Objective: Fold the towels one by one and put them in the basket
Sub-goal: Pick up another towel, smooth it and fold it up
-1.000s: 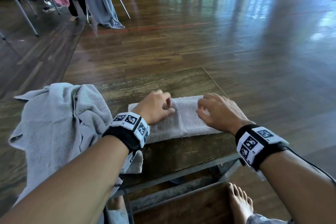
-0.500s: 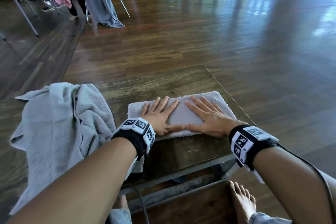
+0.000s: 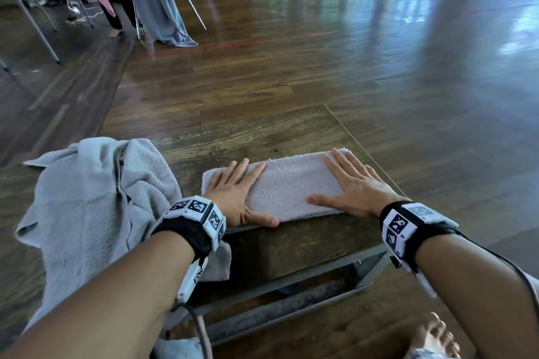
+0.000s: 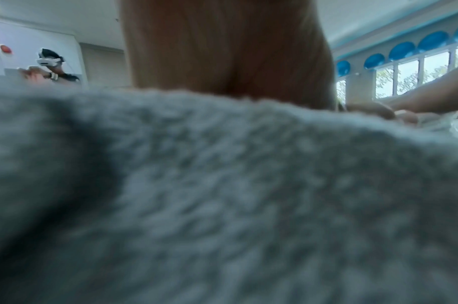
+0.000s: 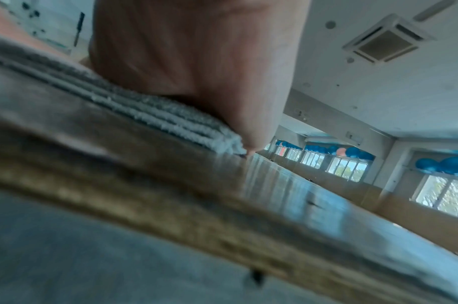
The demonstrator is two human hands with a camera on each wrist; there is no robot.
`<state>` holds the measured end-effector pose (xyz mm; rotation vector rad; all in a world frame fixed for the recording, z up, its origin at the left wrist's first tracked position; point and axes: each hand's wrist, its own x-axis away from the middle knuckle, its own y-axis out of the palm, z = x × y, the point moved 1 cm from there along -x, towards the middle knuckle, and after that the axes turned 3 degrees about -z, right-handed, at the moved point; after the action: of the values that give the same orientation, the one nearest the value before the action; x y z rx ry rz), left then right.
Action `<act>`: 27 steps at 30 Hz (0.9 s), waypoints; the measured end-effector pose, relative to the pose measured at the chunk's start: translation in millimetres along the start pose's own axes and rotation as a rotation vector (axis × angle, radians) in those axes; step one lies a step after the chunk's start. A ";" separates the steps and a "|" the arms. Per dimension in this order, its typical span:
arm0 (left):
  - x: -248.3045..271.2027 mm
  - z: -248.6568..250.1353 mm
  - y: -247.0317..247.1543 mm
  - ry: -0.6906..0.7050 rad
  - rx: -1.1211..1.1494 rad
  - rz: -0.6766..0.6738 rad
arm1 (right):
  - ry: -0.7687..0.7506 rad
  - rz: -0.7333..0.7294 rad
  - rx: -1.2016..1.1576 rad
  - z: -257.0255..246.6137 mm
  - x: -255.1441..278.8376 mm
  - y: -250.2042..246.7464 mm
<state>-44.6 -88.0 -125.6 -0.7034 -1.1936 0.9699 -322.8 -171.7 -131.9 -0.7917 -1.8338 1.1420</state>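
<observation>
Hands: left hand (image 3: 233, 195) and right hand (image 3: 354, 188) flat, fingers spread wide, pressing folded pale terry towel (image 3: 287, 185).
Risk: layers springing open on lifting; crumpled grey towel (image 3: 93, 201) at 9 o'clock sliding off worn wooden bench (image 3: 262, 131).

Black wristbands (image 3: 186, 234), seemingly cabled, fiducial-marked

Folded towel (image 3: 287, 183), off-white; crumpled towel (image 3: 96, 204), pale grey; table (image 3: 262, 131), dark brown wood; wristbands (image 3: 201, 218), black with black-and-white square markers.
</observation>
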 end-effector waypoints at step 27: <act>31.2 -41.0 -30.0 -0.078 0.148 0.331 | -0.184 0.089 0.133 -100.9 36.6 -0.4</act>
<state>4.7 -71.5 -96.2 -0.7648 -1.0786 1.3583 -251.4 -100.9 -94.4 -0.7174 -1.8633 1.4198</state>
